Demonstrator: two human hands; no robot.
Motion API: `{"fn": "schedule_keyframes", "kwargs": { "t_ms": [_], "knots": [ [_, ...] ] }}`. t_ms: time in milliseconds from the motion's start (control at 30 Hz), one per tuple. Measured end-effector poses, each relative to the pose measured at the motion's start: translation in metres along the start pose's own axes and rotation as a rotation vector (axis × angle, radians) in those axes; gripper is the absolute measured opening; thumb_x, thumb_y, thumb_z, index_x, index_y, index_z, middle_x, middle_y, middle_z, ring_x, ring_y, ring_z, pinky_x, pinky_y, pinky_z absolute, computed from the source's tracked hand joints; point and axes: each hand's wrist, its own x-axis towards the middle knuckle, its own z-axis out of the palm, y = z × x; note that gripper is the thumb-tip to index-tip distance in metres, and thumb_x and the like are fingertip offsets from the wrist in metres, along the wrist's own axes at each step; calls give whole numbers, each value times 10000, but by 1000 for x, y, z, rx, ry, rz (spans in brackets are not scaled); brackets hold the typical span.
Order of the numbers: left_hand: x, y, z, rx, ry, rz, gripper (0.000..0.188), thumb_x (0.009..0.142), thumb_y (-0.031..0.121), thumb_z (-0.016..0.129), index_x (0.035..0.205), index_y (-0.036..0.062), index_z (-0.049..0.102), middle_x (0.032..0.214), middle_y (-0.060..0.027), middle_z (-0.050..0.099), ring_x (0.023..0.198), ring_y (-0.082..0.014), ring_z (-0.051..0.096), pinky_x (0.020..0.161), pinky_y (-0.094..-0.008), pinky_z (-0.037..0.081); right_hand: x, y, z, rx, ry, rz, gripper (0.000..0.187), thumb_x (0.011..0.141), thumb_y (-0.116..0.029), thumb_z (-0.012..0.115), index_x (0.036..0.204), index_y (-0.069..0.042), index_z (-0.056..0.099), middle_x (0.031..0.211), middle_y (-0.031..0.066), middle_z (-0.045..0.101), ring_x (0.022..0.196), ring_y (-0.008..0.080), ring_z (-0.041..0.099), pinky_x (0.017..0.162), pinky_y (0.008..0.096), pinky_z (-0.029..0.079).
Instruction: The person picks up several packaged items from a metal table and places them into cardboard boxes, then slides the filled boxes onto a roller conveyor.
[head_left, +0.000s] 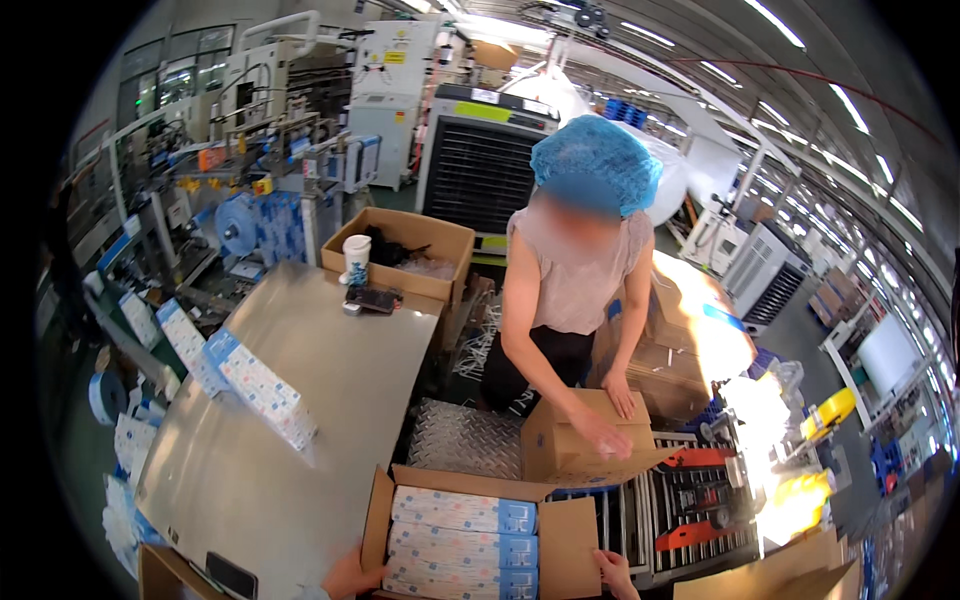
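Note:
An open cardboard box (378, 520) stands in front of me, filled with a stack of white and blue patterned tissue packs (455, 550). My left hand (352, 576), slightly smeared, grips the box's near left edge. At the other side my right hand (614, 574) pinches the outer edge of the raised right flap (568, 550). Across from me a co-worker in a blue hair cover has both hands on a second cardboard box (570, 445), which sits on the roller conveyor (640, 520).
Left of the box lies a metal table (330, 350), with loose tissue packs (260, 385) sliding onto it and a phone (232, 577) near its front. A white cup (356, 260) and a carton (400, 235) stand at its far end. A taping machine (800, 500) is at right.

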Motion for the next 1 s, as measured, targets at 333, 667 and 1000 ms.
{"fn": "schedule_keyframes", "kwargs": {
  "t_ms": [333,667,1000],
  "knots": [
    [42,36,-18,427,0,-90,359,861,278,550,1045,-27,599,863,-276,645,822,-461,612,736,-514,501,-46,-87,109,-1174,-110,-309,423,886,-374,496,1001,23,586,818,262,652,785,434,629,694,507,506],
    [38,25,35,390,212,-45,300,869,211,530,1089,25,613,925,-232,666,883,-416,634,757,-467,509,8,-95,83,-1047,-308,-470,469,906,-392,478,814,36,648,799,257,651,810,416,642,733,496,507],
    [57,64,145,642,106,-5,627,812,225,558,1354,-36,378,797,-286,628,737,-465,613,698,-557,492,31,-98,-35,-1035,-266,-539,397,897,-359,485,911,20,603,788,247,649,770,413,646,700,500,521]
  ]
}}
